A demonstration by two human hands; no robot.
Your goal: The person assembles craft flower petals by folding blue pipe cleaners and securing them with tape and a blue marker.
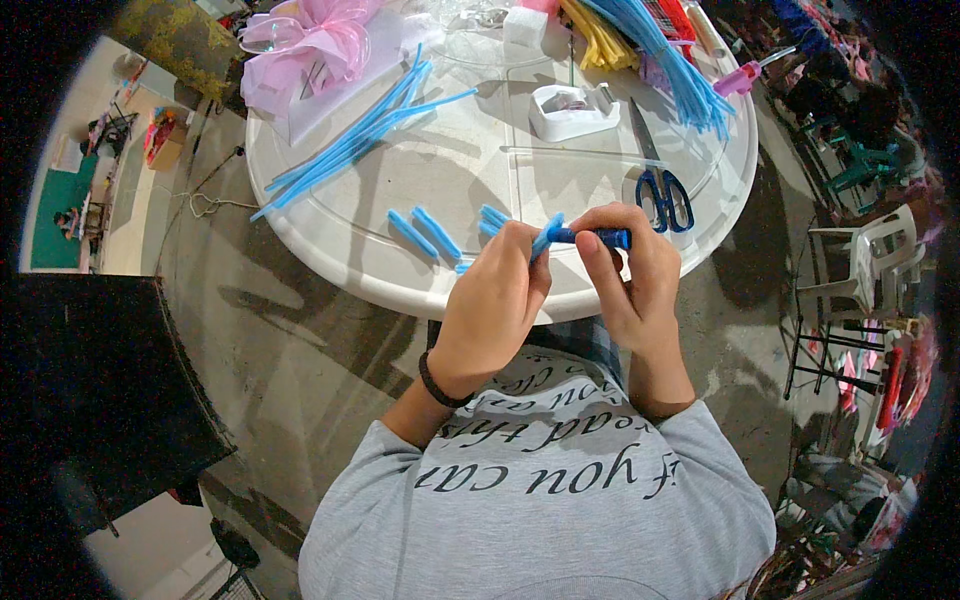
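Note:
Near the front edge of the white round table [420,289], my left hand [491,307] pinches a light blue pipe cleaner [541,238] that is bent around the end of a dark blue pen or marker [592,236]. My right hand [637,270] grips that blue cylinder between thumb and fingers. Short cut blue pipe cleaner pieces [435,234] lie left of my hands, and more [491,219] lie just behind my left hand. Long blue pipe cleaners [345,154] lie in a loose bunch at the table's left. Scissors [656,172] with dark blue handles lie behind my right hand.
A white tape dispenser [574,112] stands mid-table, with a thin clear stick [581,155] before it. Pink wrapping with a bow [315,45] is at the back left. Yellow [600,37] and blue pipe cleaner bundles [675,75] and a pink glue gun [739,79] lie at the back right.

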